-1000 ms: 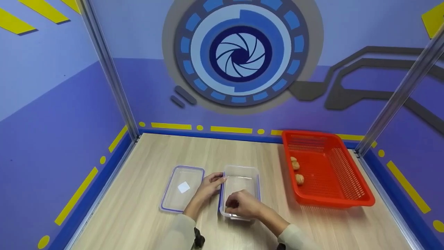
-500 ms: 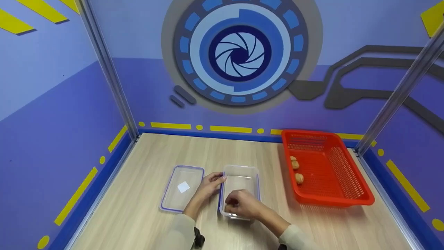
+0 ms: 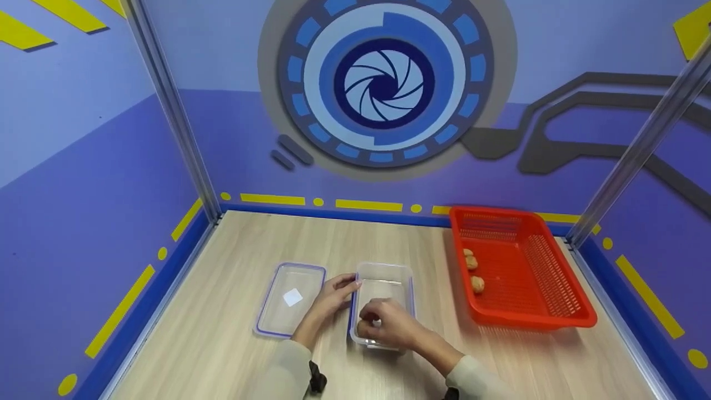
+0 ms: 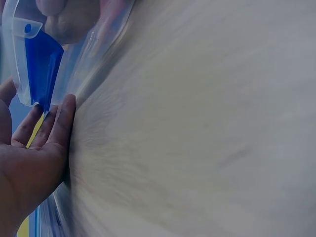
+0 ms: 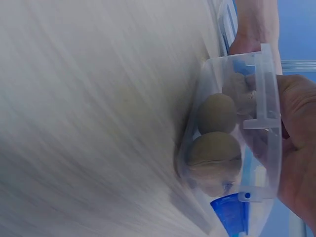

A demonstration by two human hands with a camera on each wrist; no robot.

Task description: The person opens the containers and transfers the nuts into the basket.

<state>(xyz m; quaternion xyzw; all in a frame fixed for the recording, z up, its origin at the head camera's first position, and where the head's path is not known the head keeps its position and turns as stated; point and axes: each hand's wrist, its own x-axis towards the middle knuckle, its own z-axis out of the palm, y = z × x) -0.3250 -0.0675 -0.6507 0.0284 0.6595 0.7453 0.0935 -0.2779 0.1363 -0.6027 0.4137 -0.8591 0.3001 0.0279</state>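
While the left hand (image 3: 332,295) rests straight-fingered against a clear box (image 3: 384,271) on the bench (image 3: 250,244), the right hand (image 3: 391,323) pinches a walnut (image 5: 217,113) inside.

The box (image 3: 383,272) is clear, its latch (image 4: 43,69) beside the left hand (image 3: 336,294) vivid blue; walnuts (image 5: 216,158) by the right hand (image 3: 386,322) look dull brown. Left of the left hand, the clear lid (image 3: 280,314) has a violet-blue border and a white label (image 3: 293,297). Right of the right hand, the basket (image 3: 511,283) is red, its nuts (image 3: 477,285) tan. The desk (image 3: 222,311) beneath both hands shows pale wood grain; the blue-violet wall (image 3: 233,139) beyond them has yellow dashes.
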